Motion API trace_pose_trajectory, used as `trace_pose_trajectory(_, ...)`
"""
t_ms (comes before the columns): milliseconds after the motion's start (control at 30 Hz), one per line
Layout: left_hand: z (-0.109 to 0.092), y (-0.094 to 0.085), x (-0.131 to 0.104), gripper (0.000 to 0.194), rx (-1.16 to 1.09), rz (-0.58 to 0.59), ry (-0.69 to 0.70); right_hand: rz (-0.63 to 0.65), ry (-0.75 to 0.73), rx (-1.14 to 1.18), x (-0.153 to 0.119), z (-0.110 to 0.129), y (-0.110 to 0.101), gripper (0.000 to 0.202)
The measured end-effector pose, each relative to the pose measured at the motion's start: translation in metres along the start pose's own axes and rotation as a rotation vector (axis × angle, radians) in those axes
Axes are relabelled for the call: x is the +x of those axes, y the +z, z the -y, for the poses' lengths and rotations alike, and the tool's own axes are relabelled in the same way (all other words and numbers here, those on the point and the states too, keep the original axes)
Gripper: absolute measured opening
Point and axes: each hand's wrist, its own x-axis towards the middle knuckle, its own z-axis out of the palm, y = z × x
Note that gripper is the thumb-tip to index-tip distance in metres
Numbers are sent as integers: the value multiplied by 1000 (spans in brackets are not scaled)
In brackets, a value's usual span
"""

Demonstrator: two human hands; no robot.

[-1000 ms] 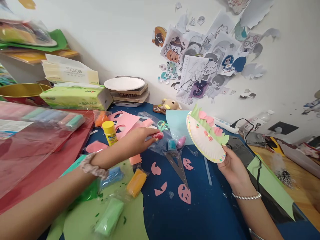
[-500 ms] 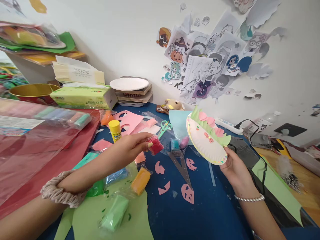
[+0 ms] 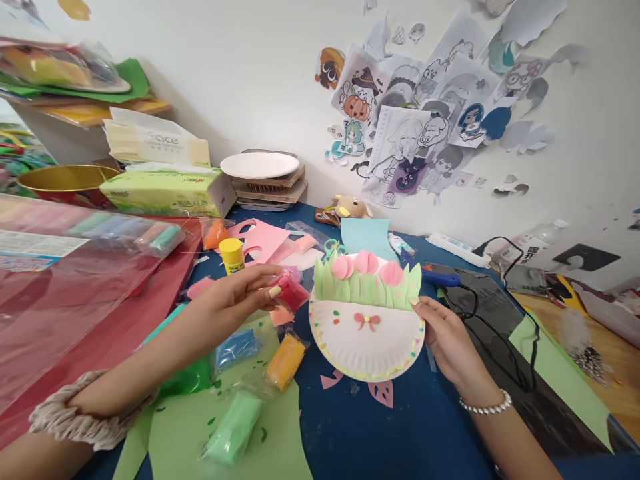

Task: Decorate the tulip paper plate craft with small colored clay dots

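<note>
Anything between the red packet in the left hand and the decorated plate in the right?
Nothing visible stands between the red packet in the left hand and the decorated plate in the right hand; whether they touch, I cannot tell. The yellow packet lies below, out of that line.

On the blue table (image 3: pixel 345 440): pale-green paper sheet (image 3: pixel 280 447), near left; clear-wrapped light-green block (image 3: pixel 234 425) upon it; clear-wrapped yellow-orange block (image 3: pixel 285 361) behind that, rightward. Round white paper plate (image 3: pixel 370 352): between left hand (image 3: pixel 243 295) and right hand (image 3: pixel 449 339), before a light-blue rectangular paper sheet (image 3: pixel 365 233). Yellow-capped cylindrical glue stick (image 3: pixel 231 255): behind the left hand.
</note>
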Motion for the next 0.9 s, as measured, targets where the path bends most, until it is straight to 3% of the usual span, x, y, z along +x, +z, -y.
trace_pose_trajectory(433, 0, 5, -5, 26, -36, -68, -5, 56, 12, -140, -1, -3, 2, 28)
trace_pose_trajectory(900, 3, 8, -6, 27, 38, -65, 113, 32, -3, -147, -1, -3, 5, 28)
